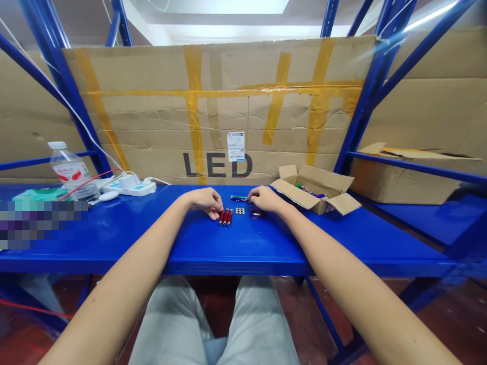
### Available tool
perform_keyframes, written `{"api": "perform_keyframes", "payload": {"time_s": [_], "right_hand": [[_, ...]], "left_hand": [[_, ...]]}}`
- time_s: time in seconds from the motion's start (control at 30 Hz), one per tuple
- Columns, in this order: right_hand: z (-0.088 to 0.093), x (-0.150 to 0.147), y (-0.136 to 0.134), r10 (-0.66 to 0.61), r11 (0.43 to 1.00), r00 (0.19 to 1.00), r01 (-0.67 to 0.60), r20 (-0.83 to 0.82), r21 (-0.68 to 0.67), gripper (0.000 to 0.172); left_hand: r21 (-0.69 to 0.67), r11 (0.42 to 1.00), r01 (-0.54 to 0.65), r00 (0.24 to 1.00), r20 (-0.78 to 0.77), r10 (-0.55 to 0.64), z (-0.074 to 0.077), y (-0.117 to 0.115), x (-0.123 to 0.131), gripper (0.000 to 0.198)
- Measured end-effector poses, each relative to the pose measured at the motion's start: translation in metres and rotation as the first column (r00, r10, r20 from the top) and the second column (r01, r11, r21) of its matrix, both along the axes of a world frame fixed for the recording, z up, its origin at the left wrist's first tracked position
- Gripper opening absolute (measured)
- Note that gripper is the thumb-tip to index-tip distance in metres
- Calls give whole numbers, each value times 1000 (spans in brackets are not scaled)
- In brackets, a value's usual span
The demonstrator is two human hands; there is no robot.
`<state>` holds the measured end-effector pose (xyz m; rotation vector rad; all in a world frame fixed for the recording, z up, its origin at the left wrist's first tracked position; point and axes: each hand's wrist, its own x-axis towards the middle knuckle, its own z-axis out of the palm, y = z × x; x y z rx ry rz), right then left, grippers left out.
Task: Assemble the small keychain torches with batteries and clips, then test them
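My left hand (207,202) is curled at the upper left of a row of slim red metal tubes (225,218), its fingertips against the nearest one. Just right of the tubes sits a small block of silver button cells (240,211). Behind these lie slim green and blue tubes (238,198). My right hand (264,197) is bent down at their right end, its thumb and fingers closed together. Whatever its fingertips pinch is largely hidden. Below that hand a small dark red looped item with a silver part (257,214) rests on the blue table (236,248).
An open cardboard box (317,187) holding several coloured tubes stands right of my right hand. At the left are a plastic bottle (72,172), a white power strip (139,188) with cords, and a green packet (40,194). A large cardboard panel (152,132) closes off the back.
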<state>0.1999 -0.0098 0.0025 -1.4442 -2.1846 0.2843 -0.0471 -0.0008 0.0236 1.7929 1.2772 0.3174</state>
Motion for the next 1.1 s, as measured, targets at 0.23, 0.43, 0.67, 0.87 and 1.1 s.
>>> {"api": "perform_keyframes", "payload": {"time_s": [0.23,0.43,0.67,0.87,1.1], "right_hand": [[4,-6,-2,85,986,955,-121,-284,-111,45],[-4,-14,4,276,945,856,-324,-438,-38,21],[-8,-17,2,241,931,765,-356,-597,-80,11],[-6,-18,1,200,938,750,-333,-631,-98,24],[-5,-14,0,212,952,788,-300,-579,-59,16]], "left_hand": [[534,839,-105,985,172,14,-3,2,19,12],[487,872,-38,925,348,-154,-14,-11,51,16],[485,871,-81,916,380,-126,-21,-7,53,14],[496,858,-134,908,409,-94,-18,-5,50,12],[625,774,-104,964,254,-76,-21,0,47,8]]}}
